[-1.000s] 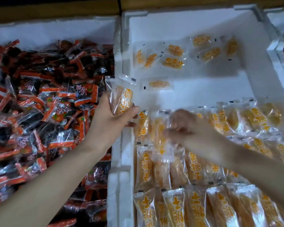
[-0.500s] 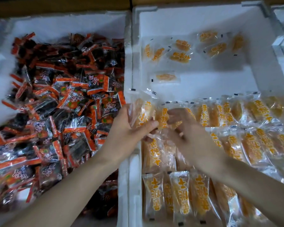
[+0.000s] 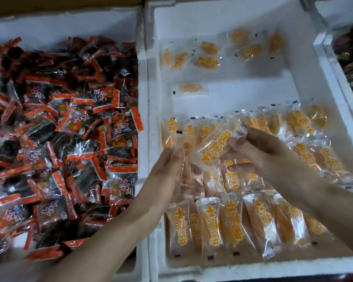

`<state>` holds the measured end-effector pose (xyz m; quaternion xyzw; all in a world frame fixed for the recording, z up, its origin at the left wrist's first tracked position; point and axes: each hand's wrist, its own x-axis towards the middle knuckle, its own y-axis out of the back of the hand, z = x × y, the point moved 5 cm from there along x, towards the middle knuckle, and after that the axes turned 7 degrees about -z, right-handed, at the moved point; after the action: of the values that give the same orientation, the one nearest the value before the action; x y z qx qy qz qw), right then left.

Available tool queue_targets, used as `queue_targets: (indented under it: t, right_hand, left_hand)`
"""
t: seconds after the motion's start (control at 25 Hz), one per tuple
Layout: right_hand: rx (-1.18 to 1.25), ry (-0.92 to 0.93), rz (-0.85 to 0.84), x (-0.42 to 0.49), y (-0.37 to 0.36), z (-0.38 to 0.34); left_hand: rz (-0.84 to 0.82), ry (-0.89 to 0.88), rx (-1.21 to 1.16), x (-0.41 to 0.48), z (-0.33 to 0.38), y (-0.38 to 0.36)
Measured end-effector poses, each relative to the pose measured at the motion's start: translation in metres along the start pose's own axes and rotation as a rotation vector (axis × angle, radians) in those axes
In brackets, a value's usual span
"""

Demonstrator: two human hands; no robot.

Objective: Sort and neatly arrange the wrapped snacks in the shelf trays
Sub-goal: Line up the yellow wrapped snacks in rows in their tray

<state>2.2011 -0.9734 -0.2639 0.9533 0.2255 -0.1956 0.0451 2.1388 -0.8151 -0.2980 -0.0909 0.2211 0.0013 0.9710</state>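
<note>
Past the red-and-black snacks [image 3: 69,129], the left hand [image 3: 165,167] seems, through blur, to pinch one end of a yellow-peach packet [image 3: 214,147] held over the foam tray [image 3: 152,110]. The right hand [image 3: 261,151] grips the other end. The packet should be turned square and laid flush with the row [image 3: 306,123].

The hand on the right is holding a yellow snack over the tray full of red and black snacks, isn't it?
Not quite. The right hand is holding the yellow snack over the white tray of other yellow snacks. The red and black snacks are in the tray to its left. The head view shows this.
</note>
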Motion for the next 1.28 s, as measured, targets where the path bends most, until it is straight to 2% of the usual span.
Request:
queue_targets:
  t: [0.12,0.24,0.4,0.48,0.6,0.72,0.88,1.0,1.16,1.28]
  right_hand:
    - [-0.029,-0.015,0.036,0.002,0.011,0.005]
    - [-0.135,-0.024,0.075,0.008,0.019,0.012]
    - [-0.478,0.048,0.057,0.015,0.016,0.022]
    - [-0.599,0.116,0.057,0.017,0.008,0.027]
    - [-0.768,0.240,0.115,0.017,0.004,0.031]
    - [-0.876,0.224,0.008,0.013,0.002,0.039]
    - [-1.047,0.245,-0.043,0.007,0.002,0.042]
    - [-1.118,0.306,-0.024,0.005,0.003,0.039]
    - [-1.252,0.319,-0.018,0.004,0.003,0.043]
    - [-1.390,0.406,0.001,0.004,0.003,0.049]
  left_hand:
    - [-0.012,0.005,0.002,-0.002,0.000,-0.004]
    - [0.053,0.036,0.075,0.006,0.000,0.001]
    - [-0.004,0.032,0.564,0.000,0.001,-0.010]
    - [0.027,0.015,0.797,0.000,-0.002,-0.019]
    - [0.084,-0.146,1.059,0.005,-0.001,-0.029]
    - [0.057,-0.242,1.175,0.006,0.007,-0.027]
    - [-0.184,-0.223,1.291,0.007,0.007,-0.026]
    - [-0.181,-0.334,1.493,0.011,0.004,-0.030]
    - [-0.152,-0.407,1.606,0.023,-0.003,-0.030]
    - [-0.127,-0.481,1.691,0.027,-0.006,-0.030]
